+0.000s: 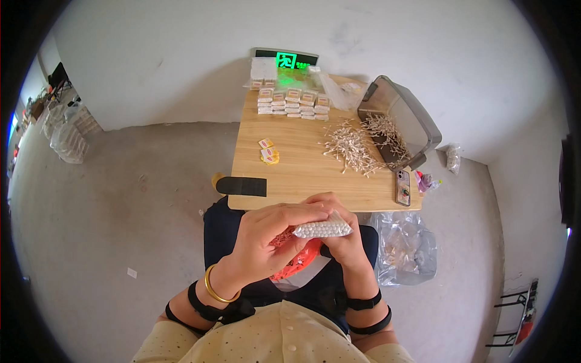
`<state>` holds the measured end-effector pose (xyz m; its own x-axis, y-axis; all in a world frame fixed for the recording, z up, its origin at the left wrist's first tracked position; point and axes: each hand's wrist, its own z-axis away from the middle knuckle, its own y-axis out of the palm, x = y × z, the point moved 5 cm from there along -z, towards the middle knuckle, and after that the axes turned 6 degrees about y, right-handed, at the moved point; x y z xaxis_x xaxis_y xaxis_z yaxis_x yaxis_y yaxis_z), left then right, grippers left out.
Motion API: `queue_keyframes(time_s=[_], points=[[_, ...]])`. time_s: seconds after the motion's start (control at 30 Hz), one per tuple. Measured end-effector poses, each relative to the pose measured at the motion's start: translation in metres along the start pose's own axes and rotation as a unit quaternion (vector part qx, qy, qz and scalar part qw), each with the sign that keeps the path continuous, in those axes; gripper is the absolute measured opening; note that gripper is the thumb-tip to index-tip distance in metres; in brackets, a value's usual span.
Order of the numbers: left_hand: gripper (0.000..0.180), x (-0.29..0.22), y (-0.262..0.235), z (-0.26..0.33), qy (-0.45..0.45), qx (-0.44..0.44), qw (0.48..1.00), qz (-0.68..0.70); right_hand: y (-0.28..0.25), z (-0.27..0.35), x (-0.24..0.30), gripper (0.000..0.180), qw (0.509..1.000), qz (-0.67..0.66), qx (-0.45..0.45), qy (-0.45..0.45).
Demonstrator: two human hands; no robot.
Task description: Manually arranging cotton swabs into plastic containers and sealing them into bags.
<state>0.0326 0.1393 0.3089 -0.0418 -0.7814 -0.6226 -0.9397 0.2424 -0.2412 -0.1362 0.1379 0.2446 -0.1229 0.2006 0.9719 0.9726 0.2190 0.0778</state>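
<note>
In front of my body, just off the near table edge, both hands hold a small clear bag of cotton swabs (324,230), with the rows of white tips facing up at me. My left hand (257,233) has its fingers over the top of the pack and its thumb along the near side. My right hand (344,245) wraps round the other end, and the palm side of it is hidden. A red plastic bag (296,264) lies below them at my lap, partly covered by the hands.
On the wooden table (290,175) are loose cotton swabs (351,148), a tipped grey translucent bin (411,112), stacked swab packs (293,103), small yellow-white cards (268,152), a phone (403,187) and a black strip (242,186). A clear bag (405,254) sits at the right below the table.
</note>
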Motion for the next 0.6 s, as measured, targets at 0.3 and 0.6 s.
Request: queue_keyframes(time_s=[0.3, 0.6], points=[[0.043, -0.007, -0.007, -0.016, 0.069, 0.008, 0.992, -0.109, -0.004, -0.002, -0.005, 0.023, 0.999, 0.036, 0.007, -0.017], [0.03, 0.011, -0.007, -0.017, -0.007, -0.001, 0.992, -0.125, -0.011, -0.009, -0.019, 0.016, 0.994, 0.06, -0.064, 0.062]])
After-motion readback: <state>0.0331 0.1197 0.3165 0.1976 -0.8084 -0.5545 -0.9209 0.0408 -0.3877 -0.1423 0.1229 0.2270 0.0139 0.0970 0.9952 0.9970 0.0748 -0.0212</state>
